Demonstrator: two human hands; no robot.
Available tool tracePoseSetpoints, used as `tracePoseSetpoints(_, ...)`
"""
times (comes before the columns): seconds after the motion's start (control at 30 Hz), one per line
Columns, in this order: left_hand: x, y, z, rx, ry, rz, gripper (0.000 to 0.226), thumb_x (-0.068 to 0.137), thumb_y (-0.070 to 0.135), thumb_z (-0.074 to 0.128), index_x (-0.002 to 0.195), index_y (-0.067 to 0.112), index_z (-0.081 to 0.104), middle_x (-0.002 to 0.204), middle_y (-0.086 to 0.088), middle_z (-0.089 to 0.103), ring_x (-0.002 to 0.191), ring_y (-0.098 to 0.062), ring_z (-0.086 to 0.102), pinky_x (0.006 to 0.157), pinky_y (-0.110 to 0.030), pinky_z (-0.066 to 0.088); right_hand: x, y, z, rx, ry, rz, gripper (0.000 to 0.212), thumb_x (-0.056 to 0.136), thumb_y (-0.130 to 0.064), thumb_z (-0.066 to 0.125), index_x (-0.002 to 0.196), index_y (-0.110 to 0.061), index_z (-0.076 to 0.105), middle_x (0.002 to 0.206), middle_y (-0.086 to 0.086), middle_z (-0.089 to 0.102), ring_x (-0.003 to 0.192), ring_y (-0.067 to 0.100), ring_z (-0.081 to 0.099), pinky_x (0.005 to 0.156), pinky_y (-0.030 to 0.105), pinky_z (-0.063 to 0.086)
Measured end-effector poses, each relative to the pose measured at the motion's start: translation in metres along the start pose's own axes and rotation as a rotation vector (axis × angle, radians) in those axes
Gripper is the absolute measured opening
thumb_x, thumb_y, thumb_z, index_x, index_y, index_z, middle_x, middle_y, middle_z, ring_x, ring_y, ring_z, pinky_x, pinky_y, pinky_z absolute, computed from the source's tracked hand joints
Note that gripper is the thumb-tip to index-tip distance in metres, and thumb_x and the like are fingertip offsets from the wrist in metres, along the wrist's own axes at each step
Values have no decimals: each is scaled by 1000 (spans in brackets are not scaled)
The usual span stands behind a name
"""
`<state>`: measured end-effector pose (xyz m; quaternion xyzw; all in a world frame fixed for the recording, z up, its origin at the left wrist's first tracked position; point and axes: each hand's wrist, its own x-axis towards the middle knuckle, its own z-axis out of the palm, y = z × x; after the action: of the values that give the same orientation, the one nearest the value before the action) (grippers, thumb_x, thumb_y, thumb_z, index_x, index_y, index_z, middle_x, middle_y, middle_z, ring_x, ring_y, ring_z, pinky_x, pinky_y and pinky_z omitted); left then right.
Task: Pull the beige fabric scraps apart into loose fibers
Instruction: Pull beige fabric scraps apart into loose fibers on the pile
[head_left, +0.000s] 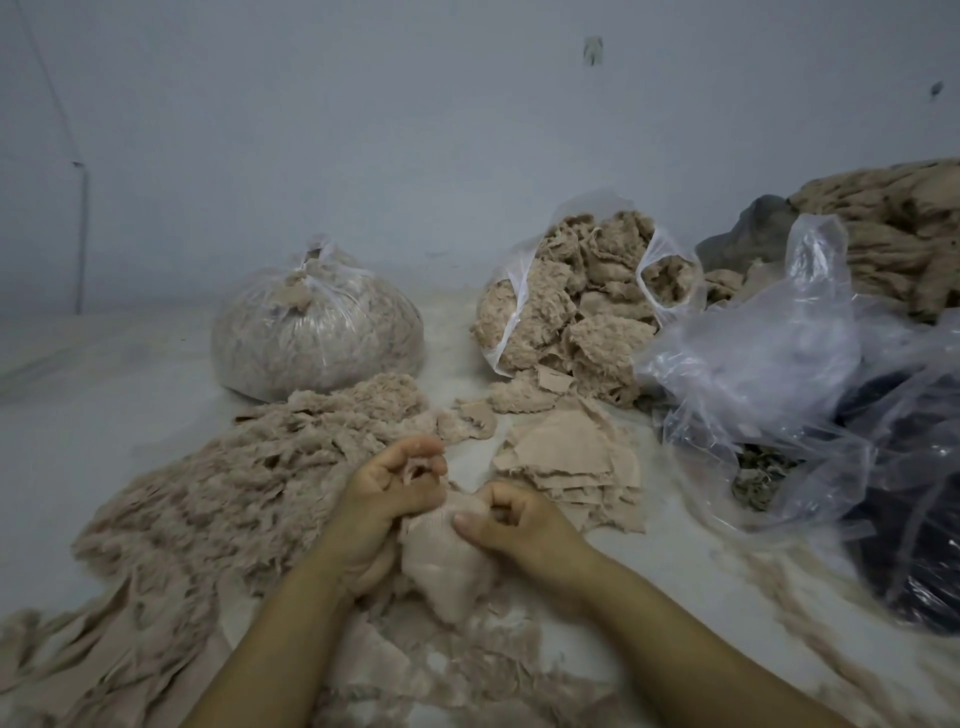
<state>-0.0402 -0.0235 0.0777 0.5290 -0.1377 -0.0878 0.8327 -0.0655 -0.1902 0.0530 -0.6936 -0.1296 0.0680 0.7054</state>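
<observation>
A beige fabric scrap (441, 566) hangs between both hands at the centre of the floor. My left hand (389, 493) pinches a tuft of its fibers at the top edge with curled fingers. My right hand (509, 525) grips the scrap's upper right part, thumb pressed on the cloth. A flat stack of beige scraps (566, 457) lies just right of the hands. A wide heap of loose beige fibers (249, 483) spreads to the left.
A tied clear bag of fibers (317, 332) stands at the back. An open bag of frayed pieces (576, 306) sits right of it. Crumpled clear plastic (789, 364) over dark material fills the right side. A pale wall rises behind.
</observation>
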Motion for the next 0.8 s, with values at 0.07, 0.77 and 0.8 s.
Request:
tracePoseSetpoints(0.07, 1, -4, -5, 9, 67, 6, 41, 58, -12, 61, 95, 6, 63, 81, -4, 65, 70, -12, 58, 60, -19, 53, -2, 0, 0, 111, 100, -15, 20, 72, -33, 74, 76, -17, 61, 72, 2, 63, 64, 14, 58, 57, 25, 47)
tracePoseSetpoints(0.77, -7, -13, 2, 291, 336, -5, 27, 91, 30, 58, 83, 5, 65, 55, 1, 59, 44, -9, 53, 37, -18, 38, 0, 5, 0, 291, 564, -29, 28, 97, -19, 53, 71, -11, 52, 55, -1, 51, 52, 13, 48, 51, 27, 46)
tracePoseSetpoints(0.8, -8, -15, 2, 312, 328, 4, 28, 92, 30, 57, 80, 7, 66, 52, 2, 54, 41, -8, 47, 36, -16, 33, 2, 6, 1, 343, 574, -25, 27, 99, -20, 50, 73, -11, 50, 60, 1, 51, 58, 16, 49, 57, 32, 48)
